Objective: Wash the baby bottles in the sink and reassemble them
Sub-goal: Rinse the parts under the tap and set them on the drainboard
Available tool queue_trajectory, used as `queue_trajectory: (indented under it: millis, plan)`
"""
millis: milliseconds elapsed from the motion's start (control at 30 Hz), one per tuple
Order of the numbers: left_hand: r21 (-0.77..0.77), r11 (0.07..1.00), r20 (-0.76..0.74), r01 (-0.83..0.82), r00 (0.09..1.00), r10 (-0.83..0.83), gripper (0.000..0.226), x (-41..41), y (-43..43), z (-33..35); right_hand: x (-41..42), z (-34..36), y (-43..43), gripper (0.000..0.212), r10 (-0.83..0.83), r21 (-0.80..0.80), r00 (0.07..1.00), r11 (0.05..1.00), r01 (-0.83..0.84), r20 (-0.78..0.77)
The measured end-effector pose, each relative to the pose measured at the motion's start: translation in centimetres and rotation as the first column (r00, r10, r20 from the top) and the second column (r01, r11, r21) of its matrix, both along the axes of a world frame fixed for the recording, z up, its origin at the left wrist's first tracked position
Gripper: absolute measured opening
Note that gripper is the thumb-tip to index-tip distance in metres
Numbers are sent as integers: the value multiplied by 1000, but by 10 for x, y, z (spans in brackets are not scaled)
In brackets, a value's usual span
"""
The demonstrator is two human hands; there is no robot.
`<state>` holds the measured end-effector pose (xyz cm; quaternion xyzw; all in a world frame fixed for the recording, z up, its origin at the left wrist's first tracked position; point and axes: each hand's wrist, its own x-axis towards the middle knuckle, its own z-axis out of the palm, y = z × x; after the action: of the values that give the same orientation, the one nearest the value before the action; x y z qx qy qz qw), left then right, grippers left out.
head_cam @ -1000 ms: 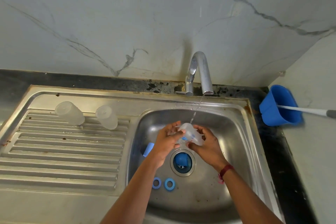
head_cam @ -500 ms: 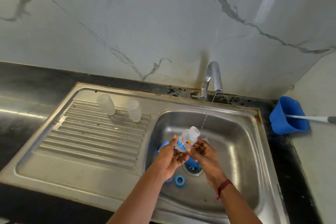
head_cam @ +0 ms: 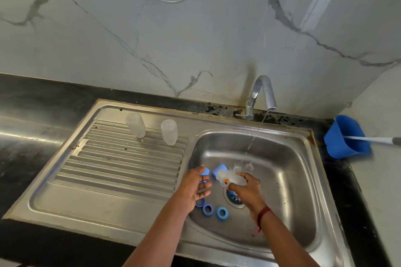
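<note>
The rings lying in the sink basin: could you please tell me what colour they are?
The rings are blue, shown best in the head view.

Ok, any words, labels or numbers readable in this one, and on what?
No text can be read in this frame.
The baby bottle in the right hand: small coloured print, too blurred to read.
Two clear bottles on the drainboard: no markings visible.

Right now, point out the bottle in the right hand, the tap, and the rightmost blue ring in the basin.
held bottle (head_cam: 232,178), head view, middle of its clear body.
tap (head_cam: 262,79), head view, top of the spout's curve.
rightmost blue ring (head_cam: 221,218), head view, its near rim.
</note>
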<state>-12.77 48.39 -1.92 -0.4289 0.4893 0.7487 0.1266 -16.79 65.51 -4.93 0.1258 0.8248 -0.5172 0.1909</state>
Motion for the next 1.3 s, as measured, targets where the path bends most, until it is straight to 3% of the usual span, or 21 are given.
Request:
queue_trajectory:
  millis: [267, 400, 600, 700, 800, 900, 1033, 1167, 1300]
  plan:
    - [-49, 998, -40, 49, 998, -51, 14, -2, -16, 3, -1, 20, -6, 66, 146, 287, 965, 954, -80, -217]
    - [-59, 996, -152, -66, 987, 56, 13, -4, -27, 17, -2, 51, -23, 73, 110, 132, 946, 989, -72, -306]
    - [8, 937, -320, -349, 887, 333, 24, 1, -66, 36, -6, 107, -81, 52, -6, -212, 913, 973, -88, -408]
    - [12, 878, -392, -478, 806, 444, 21, 5, -105, 45, -13, 129, -124, 49, 48, -344, 904, 915, -210, -424]
    - [46, 804, -425, -593, 717, 553, 21, 9, -153, 51, -24, 141, -178, 52, 149, -379, 893, 866, -325, -425]
    - [79, 728, -427, -682, 636, 642, 26, 14, -199, 48, -38, 146, -241, 58, 321, -238, 816, 848, -473, -481]
    - [69, 680, -335, -730, 625, 705, 22, 15, -251, 37, -56, 148, -318, 64, 563, 39, 668, 778, -627, -487]
    - [79, 646, -279, -759, 605, 745, 11, 13, -293, 24, -71, 145, -382, 67, 795, 367, 443, 592, -717, -416]
    - [77, 634, -281, -769, 594, 754, 36, 14, -312, 14, -80, 133, -423, 62, 921, 652, 239, 388, -651, -309]
